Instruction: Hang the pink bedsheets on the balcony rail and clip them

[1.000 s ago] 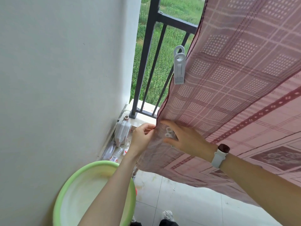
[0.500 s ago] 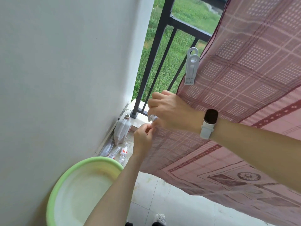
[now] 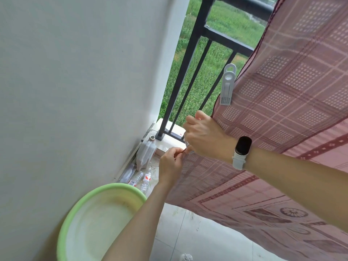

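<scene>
The sheet drapes over the rail, one clip fastened. Left hand pinches its lower corner; right hand grips a second clip. Fabric could slip free if pulled taut.

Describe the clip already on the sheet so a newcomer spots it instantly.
Find the black balcony rail beside the white wall, then the pink bedsheet draped over it. On the sheet's left edge, above both hands, sits the grey plastic clip: upright, looped at the top, the only grey thing on the cloth.
</scene>
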Tool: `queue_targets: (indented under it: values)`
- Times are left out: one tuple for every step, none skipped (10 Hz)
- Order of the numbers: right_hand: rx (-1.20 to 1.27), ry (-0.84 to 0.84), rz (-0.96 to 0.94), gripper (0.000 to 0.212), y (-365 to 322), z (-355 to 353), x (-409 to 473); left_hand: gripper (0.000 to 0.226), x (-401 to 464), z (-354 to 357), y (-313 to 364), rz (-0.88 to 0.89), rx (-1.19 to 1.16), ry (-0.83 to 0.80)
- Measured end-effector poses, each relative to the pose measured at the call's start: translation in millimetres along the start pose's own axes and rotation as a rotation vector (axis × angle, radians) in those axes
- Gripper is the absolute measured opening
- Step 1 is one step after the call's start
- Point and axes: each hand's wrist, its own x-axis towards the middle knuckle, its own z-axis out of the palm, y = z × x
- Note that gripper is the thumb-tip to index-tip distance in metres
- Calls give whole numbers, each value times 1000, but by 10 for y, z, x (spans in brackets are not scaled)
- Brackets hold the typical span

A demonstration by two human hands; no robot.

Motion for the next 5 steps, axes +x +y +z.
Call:
queue_targets:
  values:
    - [0, 124, -21, 24, -31, 86, -29, 5, -10, -10, -1, 14, 5, 9]
    - [86, 269, -36, 44, -84, 185, -124, 10, -27, -65, 55, 24, 46, -28]
    - [242, 466, -4, 32, -161, 262, -296, 11, -88, -171, 110, 66, 84, -13]
    - [500, 611, 84, 30, -170, 202, -460, 18, -97, -342, 329, 87, 100, 99]
    - [778, 800, 251, 28, -53, -60, -678, 25, -39, -463, 849, 230, 94, 288]
